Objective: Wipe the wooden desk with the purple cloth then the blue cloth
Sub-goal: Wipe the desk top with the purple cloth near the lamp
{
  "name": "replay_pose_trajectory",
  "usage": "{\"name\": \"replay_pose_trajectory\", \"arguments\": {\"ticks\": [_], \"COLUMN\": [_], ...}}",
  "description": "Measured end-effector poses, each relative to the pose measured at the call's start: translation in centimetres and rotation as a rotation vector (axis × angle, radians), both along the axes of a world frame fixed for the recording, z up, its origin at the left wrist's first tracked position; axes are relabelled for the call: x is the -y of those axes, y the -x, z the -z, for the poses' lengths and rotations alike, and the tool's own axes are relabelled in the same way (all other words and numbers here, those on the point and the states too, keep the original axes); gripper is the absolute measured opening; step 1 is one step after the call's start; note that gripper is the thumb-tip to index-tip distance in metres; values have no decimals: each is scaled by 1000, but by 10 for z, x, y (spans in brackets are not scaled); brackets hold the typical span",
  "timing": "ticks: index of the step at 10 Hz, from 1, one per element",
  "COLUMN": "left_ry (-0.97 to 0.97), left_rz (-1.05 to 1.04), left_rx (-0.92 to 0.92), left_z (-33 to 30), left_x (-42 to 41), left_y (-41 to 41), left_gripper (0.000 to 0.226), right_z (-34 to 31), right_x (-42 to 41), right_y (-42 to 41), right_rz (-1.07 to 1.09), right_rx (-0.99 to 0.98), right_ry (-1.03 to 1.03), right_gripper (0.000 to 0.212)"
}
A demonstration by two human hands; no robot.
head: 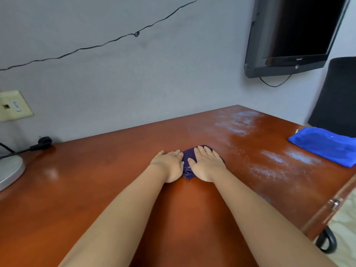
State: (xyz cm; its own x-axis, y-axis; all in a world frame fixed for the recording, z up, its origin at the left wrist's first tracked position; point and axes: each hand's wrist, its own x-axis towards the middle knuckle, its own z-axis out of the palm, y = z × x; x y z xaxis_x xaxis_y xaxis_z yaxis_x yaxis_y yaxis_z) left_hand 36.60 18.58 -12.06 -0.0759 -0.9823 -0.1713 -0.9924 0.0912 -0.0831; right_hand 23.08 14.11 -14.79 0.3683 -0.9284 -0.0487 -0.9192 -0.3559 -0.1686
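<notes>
On desk point(96, 180) — hands (flat) press cloth point(187, 160).

Wall-mounted black monitor point(296, 33), dark chair point(339, 95), beige wall outlet point(13, 106), black cable point(96, 46)

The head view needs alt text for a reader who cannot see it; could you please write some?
Both hands, left hand and right hand, press flat on a purple cloth on a wooden desk. White streaks mark the desk's right side, where a folded blue cloth lies.
</notes>
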Motion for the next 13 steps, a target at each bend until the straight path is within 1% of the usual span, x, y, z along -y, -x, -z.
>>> {"name": "replay_pose_trajectory", "arguments": {"ticks": [2,3,6,8,9,10,11,13], "left_ry": [24,21,5,24,26,33,42,35], "left_rz": [-19,-33,13,7,0,-5,-22,-48], "left_rx": [-2,-30,-101,-63,-33,-40,-62,-22], "left_z": [3,2,1,5,5,6,8,6], "left_x": [31,25,-46,-64,-53,-33,-6,60], "left_y": [2,4,29,39,39,36,30,16], "left_gripper": [53,53,52,52,52,53,53,53], "right_z": [0,1,3,2,2,2,2,3], "right_x": [31,26,-54,-69,-58,-39,-13,52], "right_y": [1,4,38,46,44,40,33,13], "right_rz": [-4,-7,6,-4,-7,1,3,7], "right_rx": [5,16,31,25,21,12,7,15], "right_ry": [26,23,22,15,22,23,23,43], "right_gripper": [61,61,62,62,62,62,62,61]}}
